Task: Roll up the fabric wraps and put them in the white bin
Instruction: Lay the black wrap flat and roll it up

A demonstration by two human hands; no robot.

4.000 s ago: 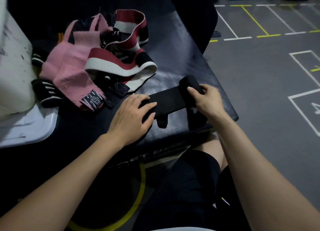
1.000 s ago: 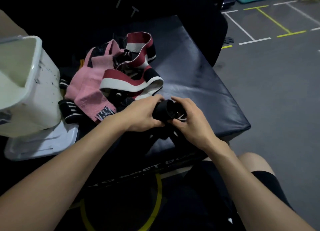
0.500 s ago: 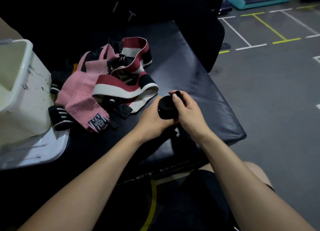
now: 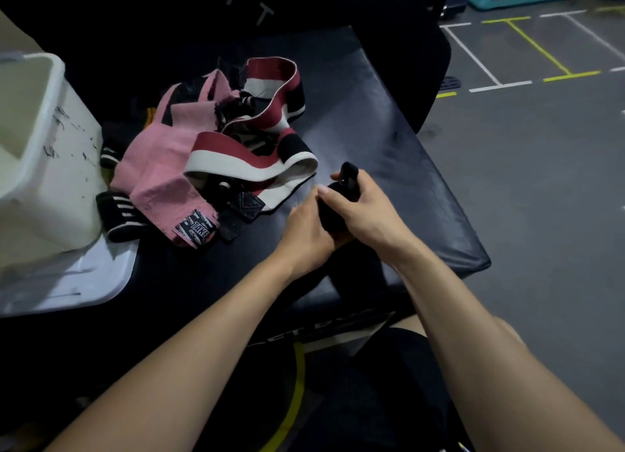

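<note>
Head view is looking down on a black padded box (image 4: 389,120) where a person is sitting at its near edge with both bare forearms reaching forward. Both hands are closing around a rolled black wrap (image 4: 333,211), which is sitting between them just above the pad, near the middle of the near edge. The left hand (image 4: 304,231) is cupping the roll from the left with its fingers curled round it, and the right hand (image 4: 368,214) is gripping it from the right, the thumb lying across the top. A black tab end (image 4: 349,177) is sticking up above the right hand's fingers. Farther back, toward the left side of the pad, a loose heap of wraps is lying: a pink wrap (image 4: 159,167) with a printed label at its near end, a red, white and black band (image 4: 250,154) looping over it, and a black wrap with white stripes (image 4: 118,214) beside the pink one. At the left edge a white bin (image 4: 44,167) is standing on a white lid (image 4: 67,282), well apart from the hands.
</note>
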